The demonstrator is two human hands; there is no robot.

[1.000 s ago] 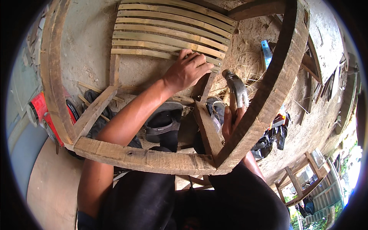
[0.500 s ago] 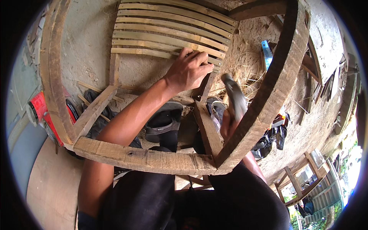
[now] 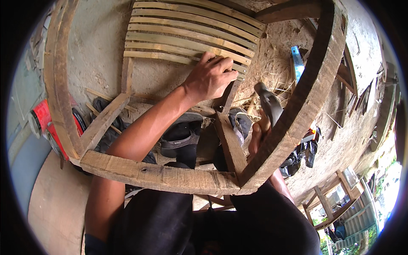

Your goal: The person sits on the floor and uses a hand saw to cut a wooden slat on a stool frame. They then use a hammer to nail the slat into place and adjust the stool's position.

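Observation:
Wooden chair frame [image 3: 170, 177] surrounds my arms, its curved beams crossing over my forearms. Several thin bamboo slats [image 3: 163, 37] lie side by side across its far part. At the right end of the nearest slats, my left hand [image 3: 210, 77] is closed, fingertips pressed down in a pinch; whatever is between them is hidden. To its right, my right hand [image 3: 258, 135] is wrapped round a hammer, partly behind the frame's right beam. The hammer's metal head [image 3: 269, 102] is raised, apart from the slats.
A blue saw blade [image 3: 296, 61] lies on the ground beyond the right beam, near wood shavings [image 3: 276, 91]. Black plastic [image 3: 299, 159] sits at the right, red power tools [image 3: 46, 125] at the left. Another wooden frame [image 3: 331, 204] stands at the lower right.
The hammer has shifted a little to the right, away from my left hand, along with my right hand. My left hand stays at the slat ends.

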